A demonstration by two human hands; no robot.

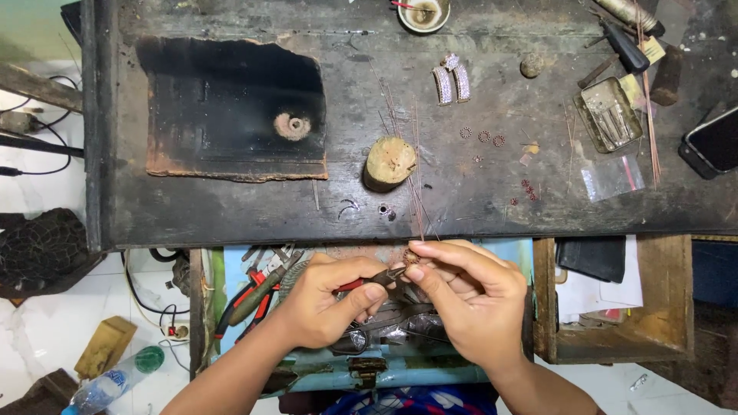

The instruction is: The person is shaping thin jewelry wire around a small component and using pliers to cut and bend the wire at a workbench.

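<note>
Just this side of the dark workbench (231, 211), over an open drawer (323, 369) of tools, the person's two hands meet. The left hand (327, 300) is curled tight around small red-handled pliers (377, 279), whose tips reach toward the other hand. The right hand (469, 296) has thumb and forefinger pressed together on a tiny coppery ring piece (411, 257), held right at the workbench's near edge, touching the pliers' tips. More red-handled pliers (257, 296) lie in the drawer under the left wrist.

On the workbench, a short wooden stump (389, 163) stands near the middle, thin wires (415, 184) leaning beside it. Right of the stump lie three small rings (483, 136). Beyond it sit two pale stone-set pieces (452, 83). At the workbench's far edge is a small bowl (423, 14), and at its right end a metal tin (609, 114) and a dark phone (713, 142).
</note>
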